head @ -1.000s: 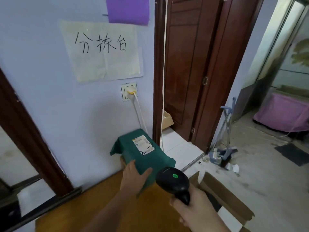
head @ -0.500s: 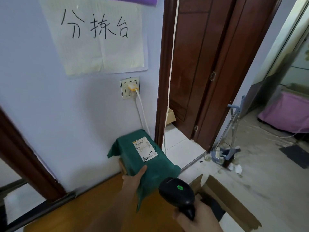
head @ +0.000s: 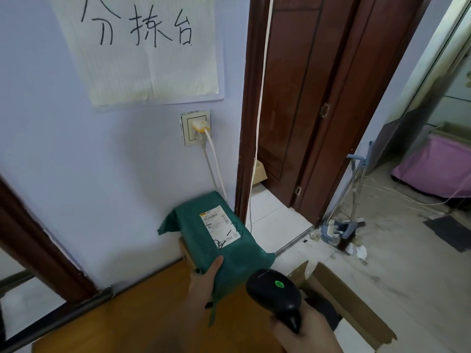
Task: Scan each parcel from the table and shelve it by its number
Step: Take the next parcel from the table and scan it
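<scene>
Fingers of the right hand [head: 303, 332] curl round the scanner [head: 276, 291], just right of the parcel's near end. Left hand [head: 204, 281] grips the parcel [head: 216, 240] at that end, thumb on top. Long axis runs away over the worktop [head: 142, 312], label [head: 220, 225] beyond the thumb.
</scene>
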`<state>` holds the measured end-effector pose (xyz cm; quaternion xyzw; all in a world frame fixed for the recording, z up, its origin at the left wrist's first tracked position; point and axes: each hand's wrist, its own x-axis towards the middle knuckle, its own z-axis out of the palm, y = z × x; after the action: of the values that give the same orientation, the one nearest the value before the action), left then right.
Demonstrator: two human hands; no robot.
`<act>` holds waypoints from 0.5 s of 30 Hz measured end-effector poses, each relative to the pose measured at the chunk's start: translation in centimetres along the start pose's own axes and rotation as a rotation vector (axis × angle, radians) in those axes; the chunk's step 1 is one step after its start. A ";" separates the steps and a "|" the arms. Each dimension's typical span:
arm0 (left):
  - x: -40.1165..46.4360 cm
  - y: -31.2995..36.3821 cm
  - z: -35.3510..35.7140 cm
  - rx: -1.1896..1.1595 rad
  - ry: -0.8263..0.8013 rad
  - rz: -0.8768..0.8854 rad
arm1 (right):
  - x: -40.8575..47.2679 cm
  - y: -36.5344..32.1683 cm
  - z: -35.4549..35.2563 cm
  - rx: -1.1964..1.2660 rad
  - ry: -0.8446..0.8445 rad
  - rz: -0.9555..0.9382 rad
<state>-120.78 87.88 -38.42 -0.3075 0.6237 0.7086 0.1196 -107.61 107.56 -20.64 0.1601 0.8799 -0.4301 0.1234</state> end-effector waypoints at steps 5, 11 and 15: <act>-2.6 -1.0 1.0 -0.127 -0.016 -0.014 | 0.1 -0.3 0.1 -0.032 -0.022 -0.010; -3.8 -1.9 1.7 -0.273 -0.012 -0.067 | 0.1 -0.4 0.0 0.008 -0.056 0.025; -4.5 -2.7 1.7 -0.243 -0.017 0.007 | 0.4 0.2 0.1 0.040 -0.065 0.027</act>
<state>-116.24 91.04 -37.92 -0.3116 0.5331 0.7820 0.0844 -107.88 107.65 -21.04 0.1603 0.8644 -0.4509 0.1545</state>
